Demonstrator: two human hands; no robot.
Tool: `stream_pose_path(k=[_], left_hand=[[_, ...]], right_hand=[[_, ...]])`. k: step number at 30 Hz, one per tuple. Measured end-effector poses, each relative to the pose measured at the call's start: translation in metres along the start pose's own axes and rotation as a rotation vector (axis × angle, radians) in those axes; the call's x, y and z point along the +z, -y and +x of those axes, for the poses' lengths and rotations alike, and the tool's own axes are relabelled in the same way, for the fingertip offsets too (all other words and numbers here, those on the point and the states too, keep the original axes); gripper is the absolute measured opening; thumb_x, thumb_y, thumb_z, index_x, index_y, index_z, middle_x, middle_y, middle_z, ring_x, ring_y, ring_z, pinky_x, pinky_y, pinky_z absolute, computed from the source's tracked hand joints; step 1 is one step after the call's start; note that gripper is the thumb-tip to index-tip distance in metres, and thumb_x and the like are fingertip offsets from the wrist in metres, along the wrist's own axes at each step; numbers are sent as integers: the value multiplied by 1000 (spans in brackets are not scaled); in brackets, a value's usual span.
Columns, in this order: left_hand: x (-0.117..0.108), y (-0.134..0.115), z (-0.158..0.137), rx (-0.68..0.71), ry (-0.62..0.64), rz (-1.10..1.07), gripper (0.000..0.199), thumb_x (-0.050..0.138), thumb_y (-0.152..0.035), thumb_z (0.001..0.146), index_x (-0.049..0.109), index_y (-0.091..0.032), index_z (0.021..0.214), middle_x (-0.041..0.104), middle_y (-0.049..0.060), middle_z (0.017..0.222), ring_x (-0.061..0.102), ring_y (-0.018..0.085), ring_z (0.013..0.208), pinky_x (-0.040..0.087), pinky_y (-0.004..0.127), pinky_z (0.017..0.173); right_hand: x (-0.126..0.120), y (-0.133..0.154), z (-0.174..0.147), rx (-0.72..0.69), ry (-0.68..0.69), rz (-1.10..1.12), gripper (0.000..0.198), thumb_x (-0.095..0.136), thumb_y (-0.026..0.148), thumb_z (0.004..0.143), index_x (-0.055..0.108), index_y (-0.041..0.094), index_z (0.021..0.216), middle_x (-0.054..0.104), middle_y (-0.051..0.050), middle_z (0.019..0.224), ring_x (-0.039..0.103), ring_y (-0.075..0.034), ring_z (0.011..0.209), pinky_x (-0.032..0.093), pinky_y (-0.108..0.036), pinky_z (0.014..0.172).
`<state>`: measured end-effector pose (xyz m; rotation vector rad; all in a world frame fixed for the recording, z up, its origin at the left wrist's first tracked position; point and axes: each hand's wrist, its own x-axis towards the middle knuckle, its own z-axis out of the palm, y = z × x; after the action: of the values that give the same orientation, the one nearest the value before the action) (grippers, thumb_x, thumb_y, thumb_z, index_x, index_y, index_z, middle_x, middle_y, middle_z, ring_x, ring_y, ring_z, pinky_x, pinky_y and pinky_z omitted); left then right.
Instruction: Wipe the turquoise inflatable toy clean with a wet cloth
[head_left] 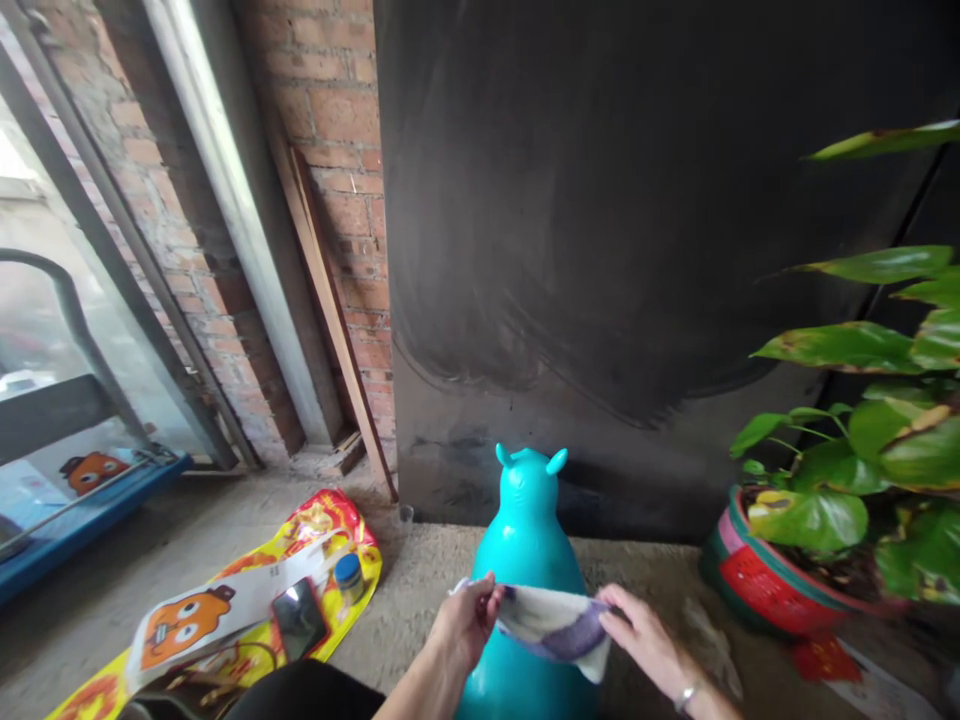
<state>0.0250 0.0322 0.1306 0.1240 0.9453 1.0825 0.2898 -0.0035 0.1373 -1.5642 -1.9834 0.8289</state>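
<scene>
A white and purple cloth (pixel 551 622) is stretched between my two hands, one corner hanging down at its right. My left hand (pixel 469 622) pinches the cloth's left end, and my right hand (pixel 634 625) grips its right end. Below and behind the cloth stands a turquoise inflatable animal toy (pixel 529 540) with two small ears, facing a large dark board (pixel 600 250). From this angle I cannot tell whether the cloth touches the toy. Pale curved smears mark the lower part of the board.
Left on the floor, a yellow and red plastic sheet (pixel 352 515) carries an orange cartoon picture (pixel 184 625), a phone (pixel 300 617) and a blue-lidded jar (pixel 349 577). A potted plant (pixel 795 590) stands right. Far left is a blue cart (pixel 97 515); a wooden plank (pixel 330 300) leans on brick.
</scene>
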Motion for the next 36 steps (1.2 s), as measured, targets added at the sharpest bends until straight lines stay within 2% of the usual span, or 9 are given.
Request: stream_pose_path(k=[4,9,12,17,21,23,26,30,36], left_hand=[[23,-28,0,-16,-102,33,21,55,-12,87,53,-13,67,61,-2,55,55,2,42,45,7,42],[55,-62,-1,1,-77,39,11,60,-23,87,60,-12,86,62,-4,75,56,4,57,48,14,48],[55,-59,0,-1,-88,18,17,60,-29,87,60,-13,93,62,-2,83,57,5,63,50,18,52],[15,-15,-5,-85,-244,-25,12,59,-24,87,59,-13,92,60,-4,77,54,4,57,47,15,48],[-5,2,-15,-126,-288,-72,12,55,-16,88,57,-12,78,59,-4,62,52,2,46,44,9,40],[-1,-1,-17,-90,-255,-108,17,53,-14,88,57,-13,72,60,0,58,54,3,45,44,8,40],[12,-12,-15,-42,-230,-158,16,54,-13,88,57,-13,72,60,1,59,56,4,46,46,9,41],[27,-28,-4,-2,-249,-212,8,58,-19,87,59,-12,87,61,-4,72,55,3,54,47,12,45],[42,-47,10,49,-229,-268,21,58,-30,88,58,-15,102,62,-1,90,58,7,68,52,20,56]], right_hand=[[-27,20,27,-41,-137,-83,21,42,39,82,51,23,72,53,4,63,52,-14,63,40,-25,59],[-66,58,53,-143,-360,-202,28,37,43,90,55,22,81,56,-3,83,53,-18,79,38,-30,75],[-65,67,46,-166,-451,-288,35,32,43,94,58,22,86,55,-6,88,51,-21,84,35,-35,82],[-4,33,6,-134,-363,-315,28,37,38,93,58,24,81,61,-5,92,54,-23,90,36,-36,83],[28,10,-16,51,-257,-72,28,39,45,92,55,25,82,61,2,73,57,-16,67,42,-25,64],[22,14,-15,82,-268,-8,29,39,48,91,54,25,85,60,3,73,57,-14,66,43,-23,62],[-1,30,0,14,-256,-69,26,38,44,90,54,24,84,58,3,72,56,-14,65,42,-24,62],[-32,46,29,-116,-209,-147,17,41,29,84,55,24,78,58,0,79,56,-16,74,42,-28,70],[-49,55,52,-221,-234,-220,26,32,21,86,57,23,89,57,-3,92,56,-17,85,42,-30,79]])
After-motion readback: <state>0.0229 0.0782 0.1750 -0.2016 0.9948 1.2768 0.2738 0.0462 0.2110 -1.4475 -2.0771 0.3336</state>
